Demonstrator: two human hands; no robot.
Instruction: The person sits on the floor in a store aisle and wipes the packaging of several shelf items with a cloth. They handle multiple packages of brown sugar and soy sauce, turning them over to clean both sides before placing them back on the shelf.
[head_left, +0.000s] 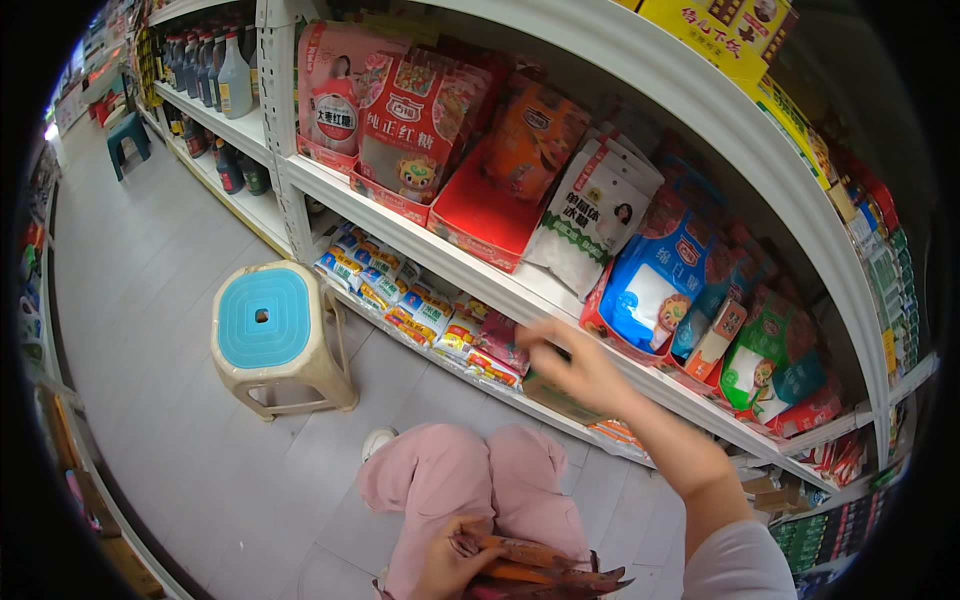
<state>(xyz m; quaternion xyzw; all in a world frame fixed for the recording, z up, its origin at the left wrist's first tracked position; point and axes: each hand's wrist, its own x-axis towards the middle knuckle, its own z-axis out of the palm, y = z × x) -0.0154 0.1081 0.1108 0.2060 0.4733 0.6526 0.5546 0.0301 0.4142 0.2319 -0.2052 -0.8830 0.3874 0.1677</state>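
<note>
My left hand (457, 555) grips a stack of orange-red plastic pouches (532, 562) above my lap, seen edge-on at the bottom of the view. My right hand (574, 367) is raised in front of the lower shelf edge, blurred, with its fingers bent; whether it holds anything cannot be told. Behind it are a dark green box (562, 397) and dark red packets (501, 337) on the bottom shelf. Above, a red display tray (480, 214) has orange pouches (529, 142) leaning at its back and bare red floor at its front. White pouches (592, 214) stand to its right.
A beige stool with a blue top (264, 319) stands on the grey floor at left. Red sugar pouches (405, 124), blue pouches (652, 277) and green pouches (765, 345) line the white shelf (405, 225). Bagged goods (420, 311) lie below; bottles (235, 82) stand further left.
</note>
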